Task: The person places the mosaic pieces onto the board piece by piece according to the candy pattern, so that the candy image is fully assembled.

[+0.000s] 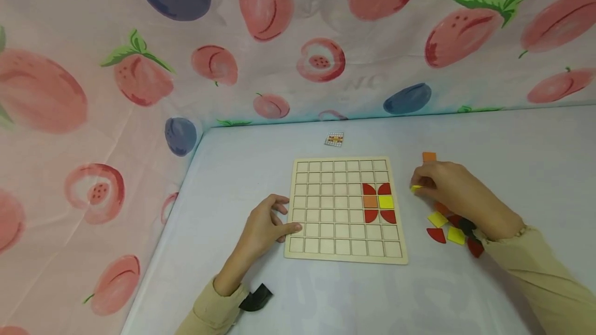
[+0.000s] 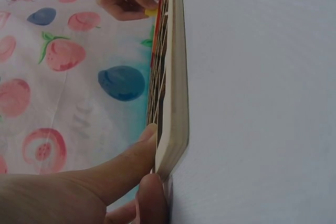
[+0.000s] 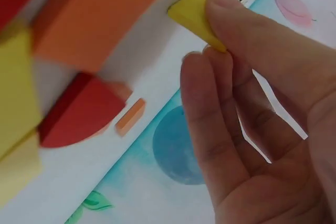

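A pale wooden grid board [image 1: 326, 247] lies on the table. In its right-hand columns sit red quarter-circle tiles [image 1: 369, 189], an orange square [image 1: 370, 201] and a yellow square [image 1: 386, 201]. My left hand [image 1: 265, 224] pinches the board's left edge, thumb on top and fingers at the side. Right of the board, my right hand [image 1: 444, 187] holds a yellow tile [image 3: 195, 17] between thumb and fingertips, above the table. Beneath that hand lies a loose pile of red, yellow, orange and black tiles, partly hidden; a red quarter-circle [image 1: 436, 235] shows at its near side.
A small pattern card [image 1: 334, 139] lies beyond the board. Black tiles [image 1: 257, 298] rest by the left sleeve. An orange square tile [image 1: 429, 156] lies behind the right hand. A fruit-printed cloth [image 1: 279, 66] hangs along the back and left of the table.
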Motion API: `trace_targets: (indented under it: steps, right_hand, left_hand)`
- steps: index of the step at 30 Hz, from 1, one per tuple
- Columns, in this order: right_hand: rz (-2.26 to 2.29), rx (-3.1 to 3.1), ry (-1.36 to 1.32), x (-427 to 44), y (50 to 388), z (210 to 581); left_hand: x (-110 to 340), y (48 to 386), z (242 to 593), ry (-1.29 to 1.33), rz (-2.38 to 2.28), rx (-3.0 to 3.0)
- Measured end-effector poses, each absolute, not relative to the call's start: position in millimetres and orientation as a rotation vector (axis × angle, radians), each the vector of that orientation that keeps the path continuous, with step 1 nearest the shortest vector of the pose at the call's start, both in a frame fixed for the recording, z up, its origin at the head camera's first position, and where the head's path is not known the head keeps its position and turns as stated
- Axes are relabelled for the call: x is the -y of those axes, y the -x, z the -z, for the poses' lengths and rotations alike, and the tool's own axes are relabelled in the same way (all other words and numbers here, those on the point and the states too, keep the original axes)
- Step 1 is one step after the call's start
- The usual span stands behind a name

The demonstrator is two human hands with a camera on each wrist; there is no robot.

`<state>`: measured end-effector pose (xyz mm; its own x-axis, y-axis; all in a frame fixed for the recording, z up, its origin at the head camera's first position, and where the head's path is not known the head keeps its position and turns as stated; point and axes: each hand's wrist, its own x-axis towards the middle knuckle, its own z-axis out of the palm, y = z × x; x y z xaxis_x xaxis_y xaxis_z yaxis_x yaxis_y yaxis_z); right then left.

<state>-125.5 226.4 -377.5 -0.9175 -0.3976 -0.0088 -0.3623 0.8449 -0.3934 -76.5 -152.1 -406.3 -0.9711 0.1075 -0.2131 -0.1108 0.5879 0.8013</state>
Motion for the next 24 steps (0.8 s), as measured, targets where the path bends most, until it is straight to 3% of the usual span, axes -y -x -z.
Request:
trace_targets:
  steps: [24]
  right_hand:
    - [0.720,-2.868,0.792,-168,137,358]
  left_hand:
    - [153,77,405,-0.001,-1.338,-2.575]
